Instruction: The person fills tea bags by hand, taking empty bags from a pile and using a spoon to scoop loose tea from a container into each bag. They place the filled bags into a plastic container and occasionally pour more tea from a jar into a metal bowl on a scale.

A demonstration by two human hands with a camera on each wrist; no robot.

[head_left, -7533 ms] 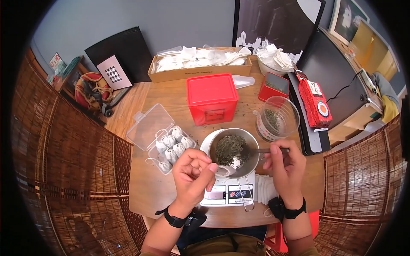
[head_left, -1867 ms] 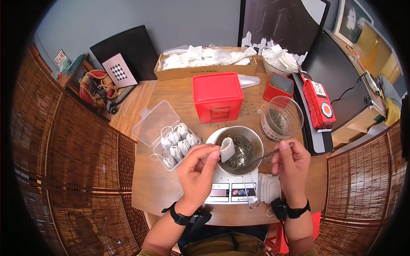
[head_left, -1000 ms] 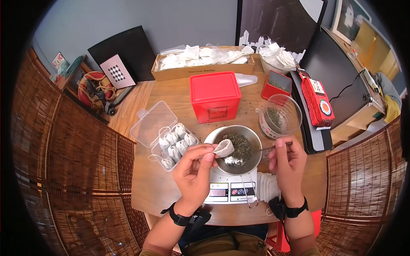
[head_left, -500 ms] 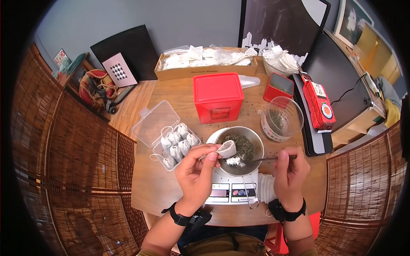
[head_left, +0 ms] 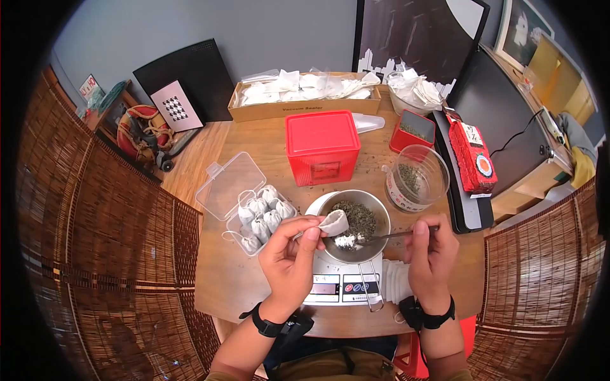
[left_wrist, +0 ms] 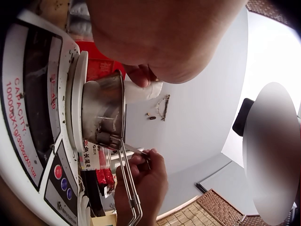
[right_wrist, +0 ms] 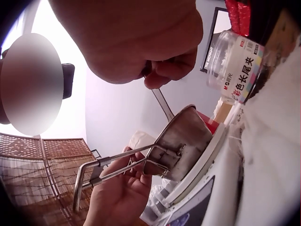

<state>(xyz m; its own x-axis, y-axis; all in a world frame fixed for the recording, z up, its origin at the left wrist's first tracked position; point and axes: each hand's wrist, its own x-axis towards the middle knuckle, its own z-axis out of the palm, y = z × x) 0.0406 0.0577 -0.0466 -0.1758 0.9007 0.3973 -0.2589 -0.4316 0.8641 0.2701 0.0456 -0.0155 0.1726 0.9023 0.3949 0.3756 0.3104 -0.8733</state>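
My left hand point(head_left: 287, 254) pinches a small white drawstring pouch point(head_left: 334, 223), its mouth held open over the left rim of a metal pot point(head_left: 384, 219). Dried green leaves point(head_left: 359, 219) fill the pot's bottom, with a patch of white powder point(head_left: 346, 241) at the near side. My right hand point(head_left: 432, 251) holds a spoon point(head_left: 394, 235) by its handle; the bowl end dips into the pot beside the powder. Beneath the pot stands a white kitchen scale point(head_left: 326, 298). In the right wrist view the spoon's handle point(right_wrist: 163, 104) slants down behind the pot's rim.
Left of the pot, a clear plastic box point(head_left: 229, 184) holds several tied pouches. Behind stands a red canister point(head_left: 323, 136); a clear jar point(head_left: 416, 178) with leaves is at right. Flat white pouches point(head_left: 399, 279) lie right of the scale. A cardboard box point(head_left: 305, 109) sits at the back.
Earlier the spoon stirred the leaves, and more white powder shows now. The pouch, at first lower and nearer me, has come up to the pot's left rim, its mouth turned towards the spoon.
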